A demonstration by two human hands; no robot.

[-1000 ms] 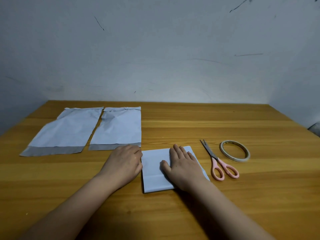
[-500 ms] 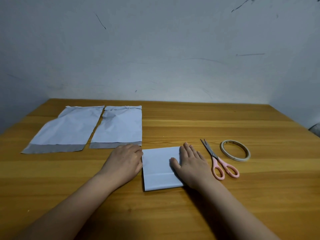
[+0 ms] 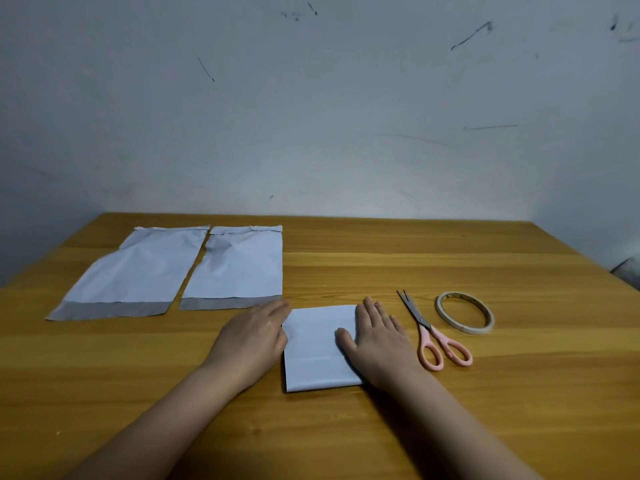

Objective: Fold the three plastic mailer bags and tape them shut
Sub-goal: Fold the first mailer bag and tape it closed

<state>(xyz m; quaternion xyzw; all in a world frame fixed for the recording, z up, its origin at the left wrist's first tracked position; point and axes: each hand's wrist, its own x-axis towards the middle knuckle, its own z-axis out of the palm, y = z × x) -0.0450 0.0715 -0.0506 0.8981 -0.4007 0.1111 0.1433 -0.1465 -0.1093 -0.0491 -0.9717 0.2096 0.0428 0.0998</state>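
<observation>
Head view looks forward and down over a wooden bench (image 3: 381,265) set against a pale, scuffed wall (image 3: 346,116). Near the middle of the bench lies a folded mailer bag (image 3: 317,348), a white rectangle with a crease line across its near part. The left hand (image 3: 254,336) lies flat beside the bag's left edge, fingers straight and close together, their tips reaching the bag's far left corner; it grips nothing. The right hand (image 3: 377,336) rests palm down on the right part of the folded bag, fingers straight and pointing away from the person, thumb spread out across the white surface; it presses the bag and holds nothing.

To the far left, two unfolded bags lie flat side by side, each with a grey strip at its near end: the left mailer bag (image 3: 135,275) and the middle mailer bag (image 3: 239,268), almost touching along their inner edges. The middle bag's grey strip ends just beside the left hand's fingertips.

Right of the right hand lie pink-handled scissors (image 3: 433,332), blades nearly closed and pointing away, handles toward the person. Just right of them, a thin tape roll (image 3: 464,311) lies flat.
</observation>
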